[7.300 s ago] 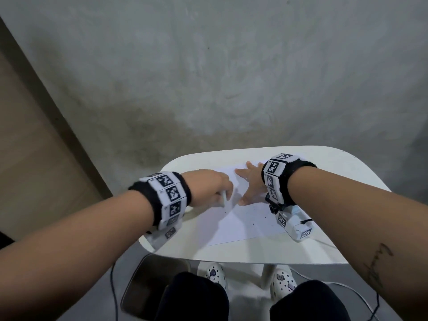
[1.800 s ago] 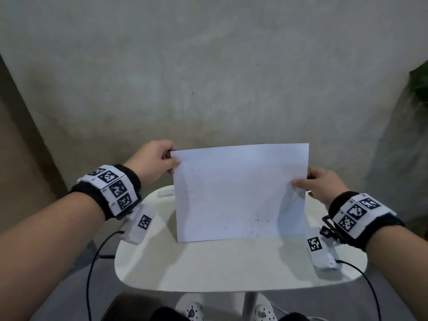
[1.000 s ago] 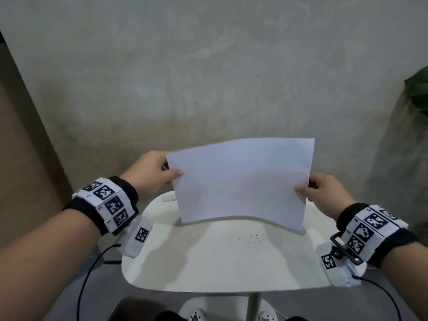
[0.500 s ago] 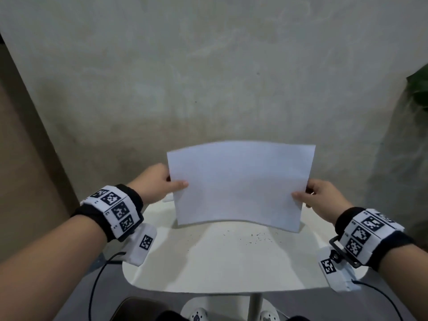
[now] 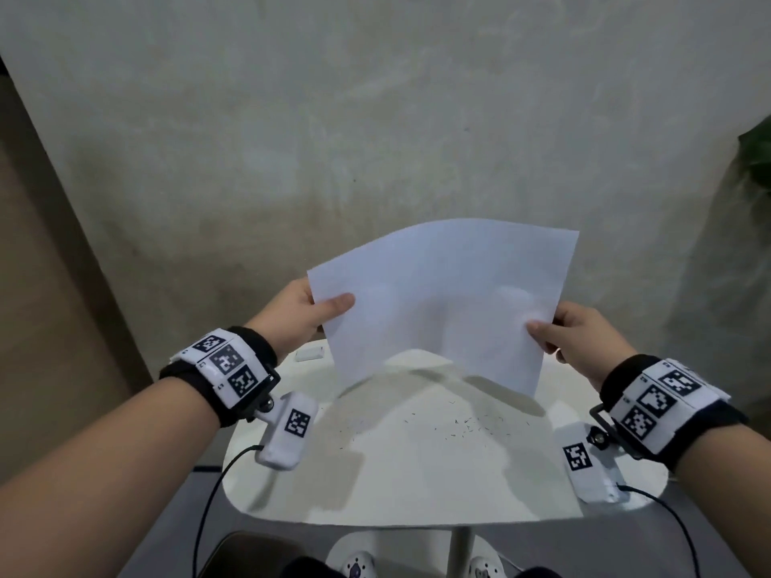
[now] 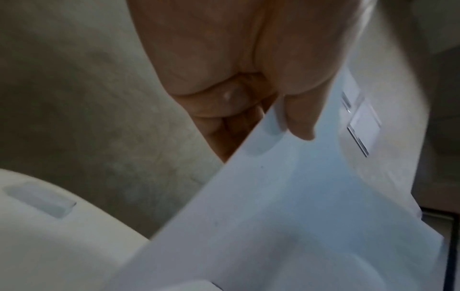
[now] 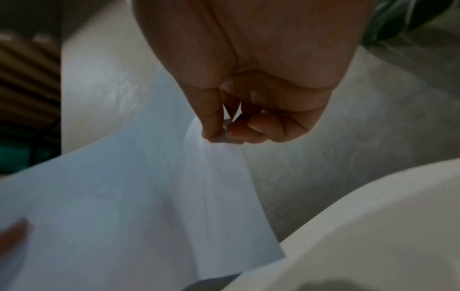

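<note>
A blank white sheet of paper [image 5: 442, 302] is held up in the air above a small white table [image 5: 409, 473], bowed along its middle. My left hand [image 5: 308, 312] pinches its left edge, thumb on the near face. My right hand [image 5: 559, 333] pinches the right edge the same way. In the left wrist view the thumb lies on the paper [image 6: 286, 206] with the fingers curled behind it. In the right wrist view my thumb and forefinger clamp the paper [image 7: 149, 196] at its edge. Small dark specks [image 5: 463, 423] lie scattered on the tabletop under the sheet.
A small white eraser-like block [image 5: 309, 353] lies at the table's far left edge. A rough grey wall [image 5: 375, 139] rises close behind the table. A brown panel [image 5: 46, 327] stands at the left and green leaves [image 5: 757, 152] at the right. Cables hang from both wrist cameras.
The sheet lay flat on the table under my hands seven seconds ago. Both hands lifted it upright, and in the last second it has tilted back and bowed more, leaving the specks on the table.
</note>
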A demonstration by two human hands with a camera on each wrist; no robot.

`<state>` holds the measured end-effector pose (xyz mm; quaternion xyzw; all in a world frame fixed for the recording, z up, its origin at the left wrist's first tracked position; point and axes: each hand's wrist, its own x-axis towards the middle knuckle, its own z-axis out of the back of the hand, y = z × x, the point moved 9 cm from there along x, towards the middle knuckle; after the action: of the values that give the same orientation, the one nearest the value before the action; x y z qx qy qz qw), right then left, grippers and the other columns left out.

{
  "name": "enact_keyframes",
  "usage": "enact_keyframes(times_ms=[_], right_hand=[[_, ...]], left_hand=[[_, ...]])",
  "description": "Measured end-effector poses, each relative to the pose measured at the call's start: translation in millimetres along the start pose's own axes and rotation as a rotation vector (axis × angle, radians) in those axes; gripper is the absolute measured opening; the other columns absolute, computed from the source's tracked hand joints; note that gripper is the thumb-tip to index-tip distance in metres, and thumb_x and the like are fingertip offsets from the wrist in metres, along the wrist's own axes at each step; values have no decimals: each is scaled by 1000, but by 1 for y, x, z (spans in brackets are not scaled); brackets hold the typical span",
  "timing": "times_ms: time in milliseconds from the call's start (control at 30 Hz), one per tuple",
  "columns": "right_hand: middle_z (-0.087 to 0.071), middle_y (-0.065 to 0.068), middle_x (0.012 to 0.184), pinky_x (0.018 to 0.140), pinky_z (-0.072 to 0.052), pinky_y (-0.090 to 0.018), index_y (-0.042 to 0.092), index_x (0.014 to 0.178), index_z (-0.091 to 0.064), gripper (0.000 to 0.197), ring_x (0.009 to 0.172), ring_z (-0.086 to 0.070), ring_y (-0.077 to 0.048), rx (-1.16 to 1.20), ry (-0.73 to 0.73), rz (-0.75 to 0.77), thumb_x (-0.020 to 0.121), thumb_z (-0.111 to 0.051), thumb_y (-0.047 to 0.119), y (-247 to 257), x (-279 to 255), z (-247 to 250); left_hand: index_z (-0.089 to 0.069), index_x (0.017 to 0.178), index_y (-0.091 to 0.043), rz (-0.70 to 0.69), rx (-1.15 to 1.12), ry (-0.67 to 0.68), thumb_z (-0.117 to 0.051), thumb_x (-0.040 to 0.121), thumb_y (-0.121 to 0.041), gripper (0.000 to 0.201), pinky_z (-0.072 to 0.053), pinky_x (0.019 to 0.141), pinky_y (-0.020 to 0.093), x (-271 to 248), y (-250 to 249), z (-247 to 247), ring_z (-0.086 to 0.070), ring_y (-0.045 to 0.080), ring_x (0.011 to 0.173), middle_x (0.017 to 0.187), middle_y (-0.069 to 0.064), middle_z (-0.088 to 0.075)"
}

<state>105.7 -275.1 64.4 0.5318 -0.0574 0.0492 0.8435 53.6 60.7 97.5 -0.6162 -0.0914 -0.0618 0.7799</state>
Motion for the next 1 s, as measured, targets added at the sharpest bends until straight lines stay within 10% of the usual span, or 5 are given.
enact_keyframes(times_ms=[200, 333, 633, 767, 1000], right_hand=[[-60, -12, 101, 79, -43, -30, 4, 110, -60, 20, 83, -53, -23, -172, -156, 76, 93, -56, 14, 21, 3, 10], [-28, -12, 153, 115, -22, -40, 9, 146, -30, 63, 139, -27, -26, -471, -476, 763, 91, -53, 31, 112, -57, -7], [-37, 0, 151, 109, -18, -51, 20, 140, -45, 69, 141, -31, -21, -1237, 335, 1388, 81, -35, 53, 66, -96, -176], [-33, -7, 153, 111, -14, -49, 15, 145, -35, 74, 142, -26, -26, -1191, 123, 1101, 82, -40, 53, 93, -66, -152], [-41, -5, 149, 109, -34, -53, 15, 138, -50, 69, 139, -37, -24, -1226, 183, 1168, 81, -40, 51, 102, -74, -172]], left_hand=[[-65, 99, -26, -14, 47, -42, -49, 101, -12, 22, -55, 83, 28, 5, -2, 1, -70, 7, 88, 93, -14, -73], [-63, 110, -19, -37, -34, -5, -47, 101, -10, 21, -55, 79, 22, 9, -13, -5, -69, 4, 89, 103, -8, -71], [-64, 106, -19, -29, -93, 0, -47, 100, -10, 20, -54, 82, 27, 13, -23, -19, -68, 12, 93, 102, -3, -72], [-65, 104, -17, 23, -97, 6, -48, 100, -11, 18, -53, 88, 35, 12, -14, -22, -67, 22, 98, 108, 5, -70], [-67, 97, -14, 84, -119, 51, -47, 101, -11, 20, -56, 65, 24, 11, -9, -35, -69, 13, 74, 87, -1, -73]])
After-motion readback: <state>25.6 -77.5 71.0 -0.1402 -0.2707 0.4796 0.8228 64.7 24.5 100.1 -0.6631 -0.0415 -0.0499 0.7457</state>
